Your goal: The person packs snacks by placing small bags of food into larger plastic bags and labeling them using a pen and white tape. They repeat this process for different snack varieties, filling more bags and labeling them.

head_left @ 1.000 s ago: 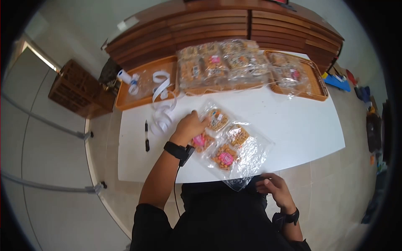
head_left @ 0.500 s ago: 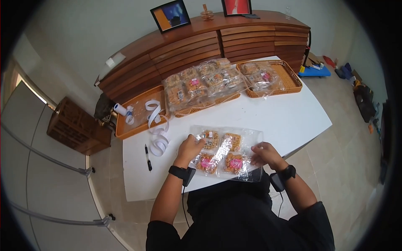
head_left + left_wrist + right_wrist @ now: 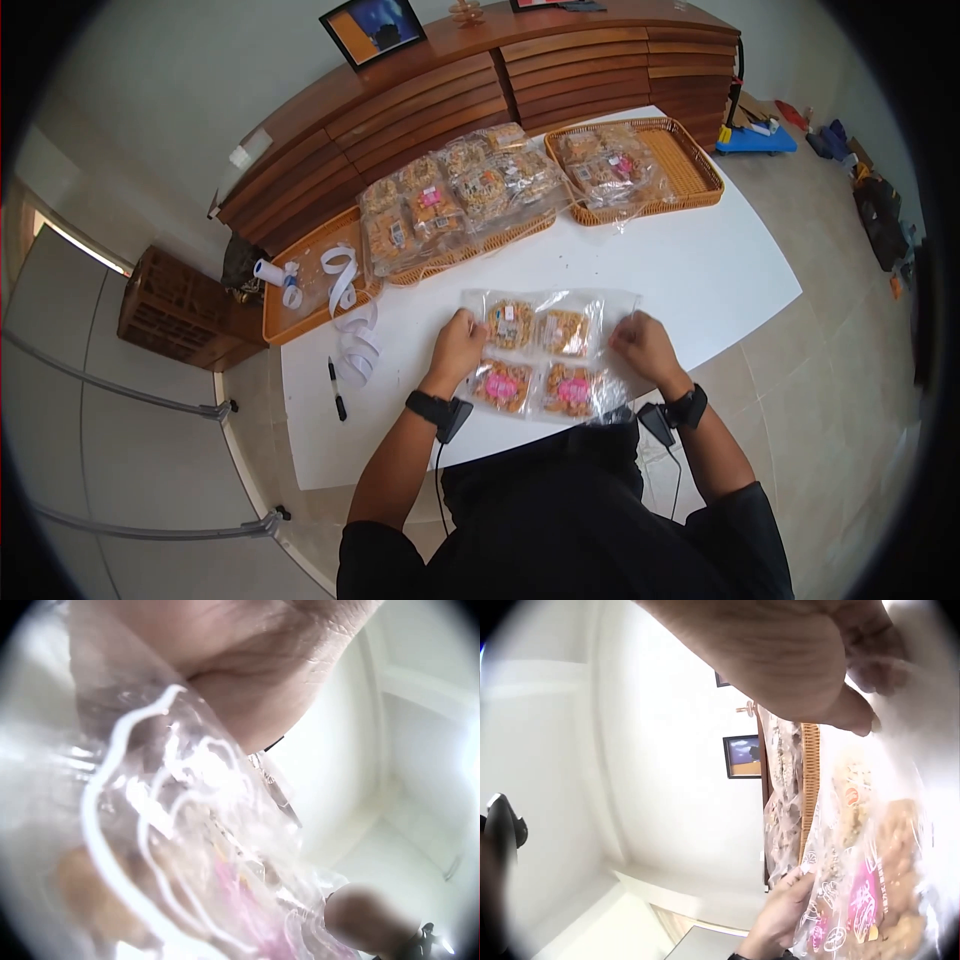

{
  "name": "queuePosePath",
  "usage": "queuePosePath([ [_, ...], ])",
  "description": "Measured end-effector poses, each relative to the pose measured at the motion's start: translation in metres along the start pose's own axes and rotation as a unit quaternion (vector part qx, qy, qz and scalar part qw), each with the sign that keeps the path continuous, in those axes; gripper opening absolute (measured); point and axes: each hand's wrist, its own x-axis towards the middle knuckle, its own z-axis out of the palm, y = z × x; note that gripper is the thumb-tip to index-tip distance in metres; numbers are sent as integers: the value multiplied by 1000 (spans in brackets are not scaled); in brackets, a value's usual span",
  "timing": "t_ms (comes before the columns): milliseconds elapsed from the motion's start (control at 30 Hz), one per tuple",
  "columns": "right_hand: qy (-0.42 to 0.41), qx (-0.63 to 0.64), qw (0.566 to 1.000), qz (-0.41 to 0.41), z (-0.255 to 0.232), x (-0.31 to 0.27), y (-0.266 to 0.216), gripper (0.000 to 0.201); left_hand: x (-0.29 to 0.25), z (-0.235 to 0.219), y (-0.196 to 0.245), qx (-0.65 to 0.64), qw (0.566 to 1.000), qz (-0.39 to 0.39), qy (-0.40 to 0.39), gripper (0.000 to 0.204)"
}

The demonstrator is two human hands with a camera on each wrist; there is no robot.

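A clear plastic bag (image 3: 612, 303) lies in front of the body at the table's near edge, in the head view. Several nut snack packs sit inside it in two rows: a yellowish pack (image 3: 510, 323) and another beside it at the back, two with pink labels (image 3: 573, 388) at the front. My left hand (image 3: 458, 348) pinches the bag's left edge. On the opposite side my right hand (image 3: 648, 346) grips the right edge, fingers curled in. Glossy plastic (image 3: 187, 776) passes under the left palm in the left wrist view. Pink print (image 3: 864, 904) shows close up in the right wrist view.
Behind the bag, a wicker tray (image 3: 480, 250) bears a big heap of bagged snacks (image 3: 480, 195). To its right stands another wicker tray (image 3: 690, 165), partly filled. An orange tray (image 3: 318, 250) at left holds rolls and white ribbon (image 3: 342, 275). A pen (image 3: 337, 390) lies on the white table (image 3: 690, 270).
The bag has turned from slanted to square with the body. My right hand has come up from below the table edge to its right side. The left hand stays on the left side.
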Motion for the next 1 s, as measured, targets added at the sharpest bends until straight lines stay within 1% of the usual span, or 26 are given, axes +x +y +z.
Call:
queuePosePath([
  [33, 19, -9, 1000, -23, 0, 9, 7, 18, 6, 4, 4, -20, 1000, -5, 3, 30],
  [67, 35, -18, 998, -45, -1, 18, 13, 18, 11, 9, 6, 10, 1000, 10, 20, 31],
  [133, 29, -21, 999, -20, -9, 33, 15, 22, 26, 13, 9, 70, 995, 50, 57, 32],
  [200, 20, -21, 1000, -8, -19, 40, 17, 29, 36, 16, -8, 14, 997, 45, 63, 38],
  [233, 50, -19, 998, 15, -26, 41, 13, 37, 37, 14, -10, -14, 997, 43, 66, 41],
  [267, 81, -17, 996, 39, -33, 40, 7, 46, 37, 11, -14, 15, 999, 12, 40, 44],
  [300, 112, -15, 992, 64, -36, 41, 6, 55, 31, 1, -6, 43, 999, -17, 14, 48],
  [333, 120, 14, 990, 71, -33, 45, 13, 63, 25, -10, 1, 71, 996, -47, -12, 52],
  [367, 128, 44, 988, 78, -28, 52, 26, 71, 22, -19, 5, 75, 991, -73, -84, 52],
  [400, 135, 75, 984, 85, -24, 58, 33, 79, 17, -24, 15, 59, 987, -94, -118, 55],
  [433, 114, 72, 987, 84, -23, 65, 31, 84, 12, -27, 27, 43, 981, -115, -151, 57],
  [467, 67, -26, 997, 41, -21, 73, 27, 84, 9, -29, 32, 26, 974, -134, -183, 60],
  [500, 22, -124, 992, -3, -20, 80, 19, 83, 7, -29, 31, 26, 972, -128, -195, 61],
  [533, -22, -221, 974, -46, -21, 84, 4, 83, 6, -29, 30, 27, 970, -121, -207, 61],
  [567, -72, -237, 968, -32, -23, 87, -10, 72, 6, -29, 29, 28, 968, -113, -221, 63],
  [667, -188, -222, 956, 31, -26, 107, -26, 61, -15, -40, 34, -32, 958, -156, -238, 65],
  [700, -199, -229, 952, 38, -27, 108, -36, 52, -23, -41, 29, -64, 959, -157, -229, 65],
  [767, -148, -87, 985, 31, -25, 108, -14, 47, -36, -41, 15, -129, 956, -159, -210, 66],
  [800, -121, -15, 992, 26, -25, 105, -18, 45, -37, -40, 7, -148, 955, -144, -214, 63],
  [833, -163, 176, 954, 178, -34, 104, -22, 38, -38, -37, -1, -166, 953, -128, -218, 60],
  [900, -149, 81, 983, 74, -40, 98, -30, 44, -40, -35, -7, -200, 946, -110, -230, 54],
  [1000, -123, 194, 963, 138, -66, 84, -72, 52, -36, -31, 5, -236, 932, -98, -258, 47],
])
